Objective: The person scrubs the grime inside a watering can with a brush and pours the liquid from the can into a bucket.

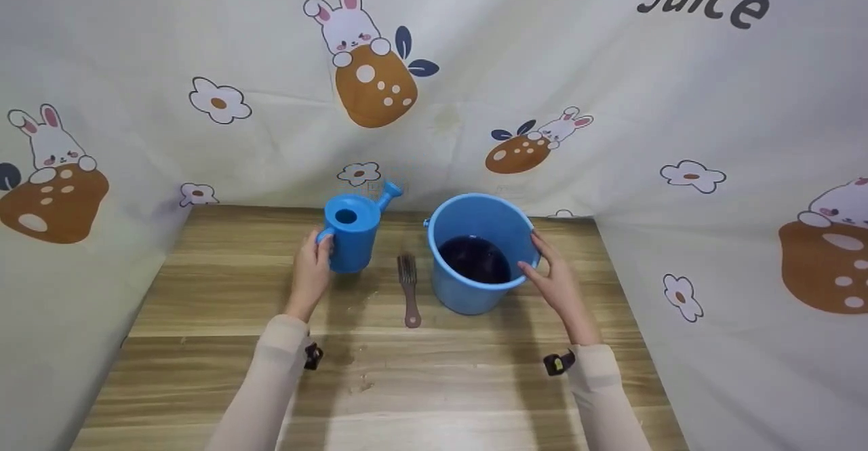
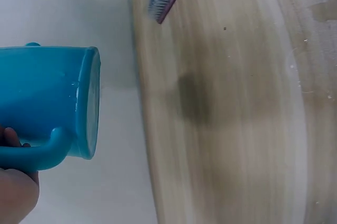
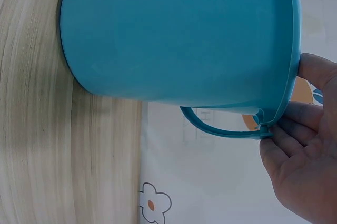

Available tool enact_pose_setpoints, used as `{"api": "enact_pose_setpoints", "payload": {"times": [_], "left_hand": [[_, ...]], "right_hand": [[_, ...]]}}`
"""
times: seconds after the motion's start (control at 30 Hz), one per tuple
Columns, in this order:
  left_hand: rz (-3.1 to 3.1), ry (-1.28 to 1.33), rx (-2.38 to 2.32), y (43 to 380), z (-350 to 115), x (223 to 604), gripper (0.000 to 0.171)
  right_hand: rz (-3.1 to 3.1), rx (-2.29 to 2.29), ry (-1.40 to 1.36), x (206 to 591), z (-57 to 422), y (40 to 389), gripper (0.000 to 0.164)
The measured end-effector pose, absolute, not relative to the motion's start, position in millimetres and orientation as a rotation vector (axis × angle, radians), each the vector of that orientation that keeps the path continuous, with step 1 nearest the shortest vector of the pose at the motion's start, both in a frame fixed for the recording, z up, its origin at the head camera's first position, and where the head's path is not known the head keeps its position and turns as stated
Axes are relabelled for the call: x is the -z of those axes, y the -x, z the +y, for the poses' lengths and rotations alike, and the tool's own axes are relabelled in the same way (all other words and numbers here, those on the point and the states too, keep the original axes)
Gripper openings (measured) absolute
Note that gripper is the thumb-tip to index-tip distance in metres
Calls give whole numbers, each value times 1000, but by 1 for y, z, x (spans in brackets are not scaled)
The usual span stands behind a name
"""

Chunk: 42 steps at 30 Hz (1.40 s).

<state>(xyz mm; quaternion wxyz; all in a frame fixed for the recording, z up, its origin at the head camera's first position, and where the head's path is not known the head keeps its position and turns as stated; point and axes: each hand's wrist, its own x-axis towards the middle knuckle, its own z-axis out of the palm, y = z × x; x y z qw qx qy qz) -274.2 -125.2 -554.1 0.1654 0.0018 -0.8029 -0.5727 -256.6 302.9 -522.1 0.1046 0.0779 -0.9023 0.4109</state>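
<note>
My left hand (image 1: 313,268) grips the handle of a blue watering can (image 1: 352,234), its spout pointing toward the back right. In the left wrist view the watering can (image 2: 47,92) shows its underside, and it is held up off the wooden table. My right hand (image 1: 556,278) holds the right rim of a light blue bucket (image 1: 468,298), thumb and a finger over the edge. Dark liquid (image 1: 475,258) fills the bucket's lower part. The right wrist view has the fingers of the right hand (image 3: 305,155) by the bucket's handle joint, with the bucket (image 3: 179,34) standing on the table.
A brown hairbrush (image 1: 410,295) lies between the watering can and the bucket, bristles toward the back. Water drops (image 1: 364,383) dot the wooden table (image 1: 434,403). A cloth (image 1: 271,146) printed with rabbits and flowers hangs around the back and sides.
</note>
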Motion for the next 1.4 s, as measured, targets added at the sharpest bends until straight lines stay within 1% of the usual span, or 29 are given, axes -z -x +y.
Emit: {"api": "enact_pose_setpoints", "payload": {"times": [0.4,0.67,0.9,1.4], "left_hand": [[-2313,-143,1710,266,-125,582,29],[-2355,-142,1770,260,-125,600,26],[-2389,-166,1843,252,-126,612,28],[-2548,-211,1946,246,-130,600,26]], "right_hand": [[-2598,-1262,-312,524,302,256,58],[-2617,-1261,-290,524,301,258,60],[-2636,-1251,-283,523,301,258,61],[-2675,-1185,-246,522,304,257,63]]}}
